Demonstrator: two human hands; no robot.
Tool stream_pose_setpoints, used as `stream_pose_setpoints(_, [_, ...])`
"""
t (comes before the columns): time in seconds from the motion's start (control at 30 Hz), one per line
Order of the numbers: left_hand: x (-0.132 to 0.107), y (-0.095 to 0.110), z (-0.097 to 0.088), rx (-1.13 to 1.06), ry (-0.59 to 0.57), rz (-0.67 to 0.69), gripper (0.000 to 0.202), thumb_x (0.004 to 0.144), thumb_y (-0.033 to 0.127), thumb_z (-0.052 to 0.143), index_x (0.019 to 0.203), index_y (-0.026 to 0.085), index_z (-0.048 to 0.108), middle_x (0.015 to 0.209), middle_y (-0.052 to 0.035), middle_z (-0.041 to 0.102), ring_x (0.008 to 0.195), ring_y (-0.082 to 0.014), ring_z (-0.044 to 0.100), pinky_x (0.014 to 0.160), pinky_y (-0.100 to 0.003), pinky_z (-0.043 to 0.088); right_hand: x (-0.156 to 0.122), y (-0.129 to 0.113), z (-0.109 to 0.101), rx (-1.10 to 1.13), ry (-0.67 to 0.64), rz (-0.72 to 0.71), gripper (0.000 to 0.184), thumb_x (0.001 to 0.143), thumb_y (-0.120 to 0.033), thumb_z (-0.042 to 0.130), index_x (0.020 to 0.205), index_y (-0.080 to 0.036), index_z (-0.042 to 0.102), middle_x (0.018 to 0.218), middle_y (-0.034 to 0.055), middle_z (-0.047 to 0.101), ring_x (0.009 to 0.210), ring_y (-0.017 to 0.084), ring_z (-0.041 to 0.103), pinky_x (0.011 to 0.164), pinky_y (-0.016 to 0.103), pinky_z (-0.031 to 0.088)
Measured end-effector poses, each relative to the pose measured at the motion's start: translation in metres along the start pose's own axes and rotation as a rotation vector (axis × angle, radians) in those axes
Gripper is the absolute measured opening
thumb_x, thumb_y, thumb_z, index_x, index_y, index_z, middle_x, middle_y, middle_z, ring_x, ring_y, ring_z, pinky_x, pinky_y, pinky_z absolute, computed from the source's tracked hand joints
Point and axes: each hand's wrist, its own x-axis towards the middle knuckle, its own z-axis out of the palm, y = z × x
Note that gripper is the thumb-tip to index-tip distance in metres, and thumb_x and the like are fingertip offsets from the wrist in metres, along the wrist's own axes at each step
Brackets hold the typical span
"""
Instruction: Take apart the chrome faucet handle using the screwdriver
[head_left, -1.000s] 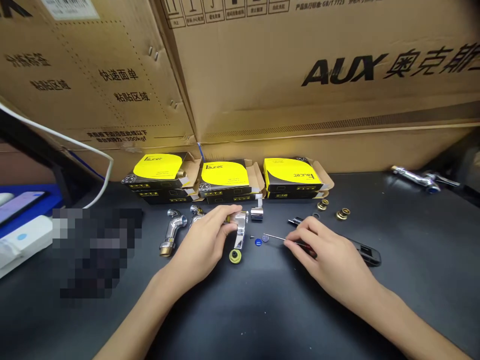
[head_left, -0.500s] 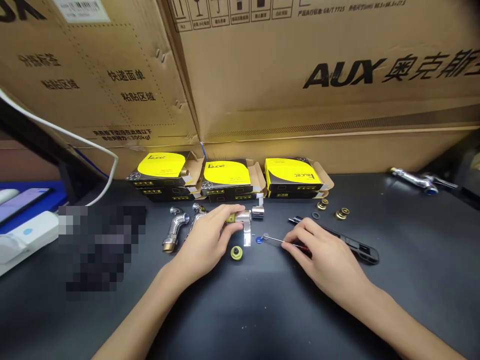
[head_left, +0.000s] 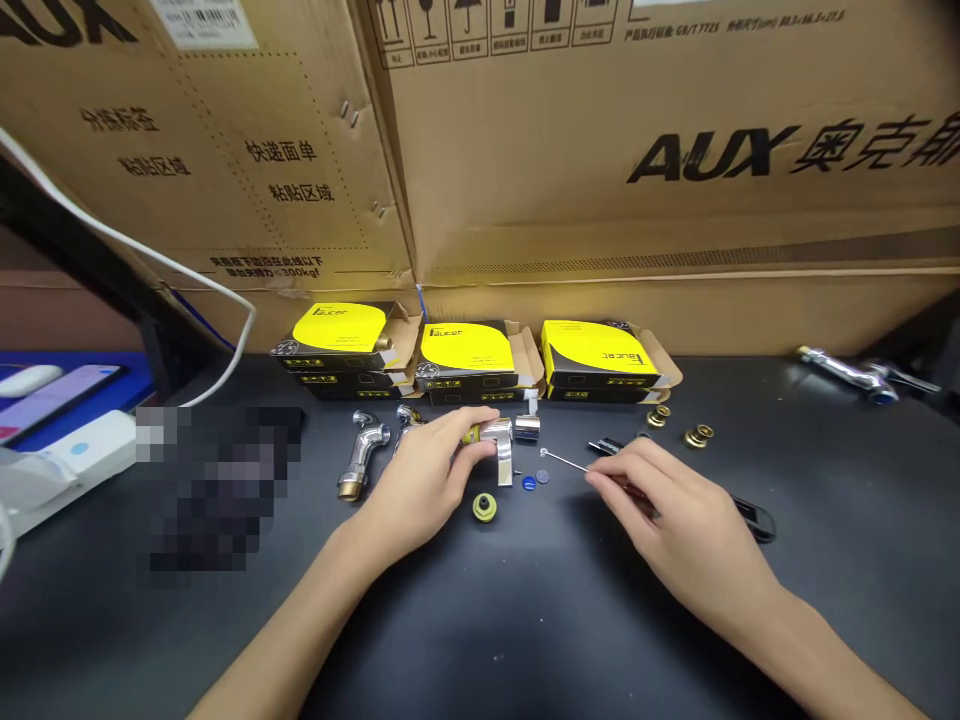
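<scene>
Head view: left hand (head_left: 420, 478) grips faucet handle (head_left: 501, 447), right hand (head_left: 679, 510) screwdriver (head_left: 581, 466)

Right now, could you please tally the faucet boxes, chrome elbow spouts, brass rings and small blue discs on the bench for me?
Yellow faucet boxes: 3 on top, with more beneath that I cannot count.
Chrome elbow spouts left of the left hand: 2.
Brass rings: 2 clusters.
Small blue discs: 2.
Total: 9.
</scene>
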Motion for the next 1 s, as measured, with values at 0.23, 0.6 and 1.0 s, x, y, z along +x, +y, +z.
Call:
stream_pose_setpoints(0.23, [0.000,-0.001,0.001,-0.005,-0.001,0.000,0.028,0.100,0.028,0.051,0.124,0.020,0.065,0.123,-0.0031,0.076,0.113,-0.0209,0.071,0.099,-0.032,0.054,0.000,-0.001,0.000,-0.028,-0.024,-0.010,0.025,0.104,-0.036,0.047,0.095,-0.025,0.068,0.090,0.0013,0.069,0.066,0.015,0.066,0.058,0.026,0.047])
stream_pose_setpoints(0.6, [0.000,-0.004,0.000,-0.017,0.024,0.042,0.027,0.099,0.028,0.055,0.123,0.023,0.067,0.120,-0.0031,0.077,0.109,-0.0224,0.073,0.097,-0.035,0.057,-0.003,0.008,0.004,-0.292,-0.163,0.105,0.022,0.100,-0.036,0.051,0.085,-0.026,0.064,0.080,-0.0004,0.069,0.061,0.019,0.068,0.045,0.029,0.038])
stream_pose_setpoints(1.0, [-0.008,0.006,0.002,-0.061,0.227,0.351,0.032,0.095,0.011,0.062,0.125,0.022,0.068,0.098,-0.0007,0.079,0.087,-0.0113,0.075,0.082,-0.020,0.058,0.014,-0.034,-0.008,0.483,-0.153,0.084,0.042,0.100,-0.045,0.053,0.138,-0.027,0.054,0.106,0.0050,0.070,0.074,0.015,0.065,0.065,0.029,0.057])
